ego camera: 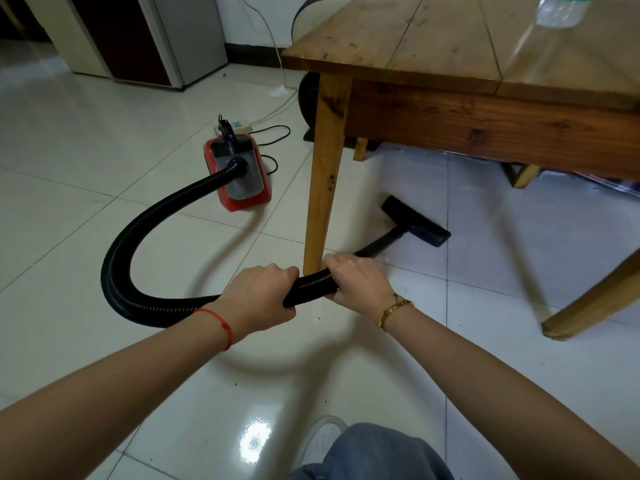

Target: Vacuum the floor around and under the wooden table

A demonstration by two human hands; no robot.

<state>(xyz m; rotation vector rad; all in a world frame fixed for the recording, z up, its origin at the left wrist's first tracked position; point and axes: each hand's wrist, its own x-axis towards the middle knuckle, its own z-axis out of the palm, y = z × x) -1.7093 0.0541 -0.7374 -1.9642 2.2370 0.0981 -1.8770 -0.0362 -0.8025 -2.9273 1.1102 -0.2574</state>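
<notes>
A red canister vacuum [239,171] sits on the white tiled floor, left of the wooden table [450,46]. Its black ribbed hose [138,233] loops leftward and back to my hands. My left hand [259,299] and my right hand [356,282] both grip the hose close together, just in front of the table's near left leg [323,174]. Beyond my right hand the black tube runs to the flat floor nozzle [415,221], which rests on the tiles under the table's edge.
A white power strip [235,126] with black and white cords lies behind the vacuum. A grey cabinet [194,36] stands at the back left. Another table leg [595,299] slants at the right. A plastic bottle [561,8] stands on the tabletop. My shoe [322,438] is at the bottom.
</notes>
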